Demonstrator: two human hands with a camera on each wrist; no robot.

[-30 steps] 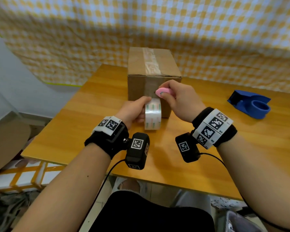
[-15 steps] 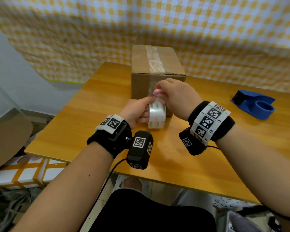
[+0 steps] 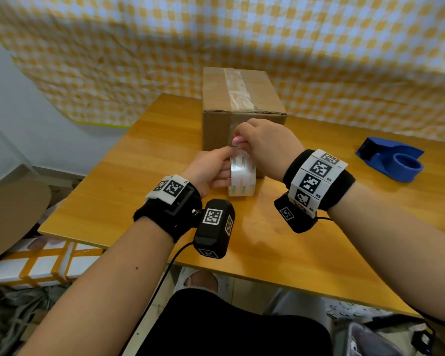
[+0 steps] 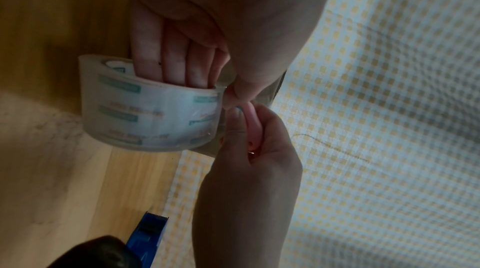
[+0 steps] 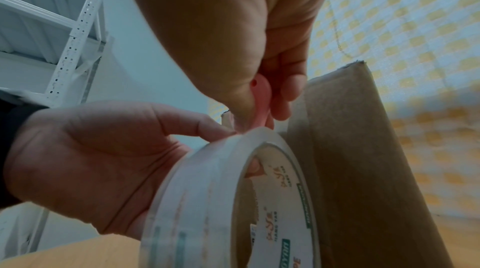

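Observation:
A cardboard box (image 3: 216, 124) stands on the wooden table (image 3: 144, 176), with clear tape running over its top and down its near face. My left hand (image 3: 211, 168) grips a roll of clear tape (image 3: 242, 178) upright in front of the box, fingers through its core (image 4: 176, 63), thumb on the rim. My right hand (image 3: 265, 145) pinches a small pink cutter (image 3: 237, 141) just above the roll, against the box's near face. The roll (image 5: 233, 200) and the pink cutter (image 5: 259, 98) show close up beside the box (image 5: 363, 149).
A blue tape dispenser (image 3: 393, 163) lies on the table at the right. A yellow checked cloth (image 3: 242, 34) hangs behind the table. Boxes and clutter sit on the floor at the left, past the table's edge.
My right hand has brought the pink cutter down and in towards the top of the roll, close against the box face. The left hand and roll have hardly moved.

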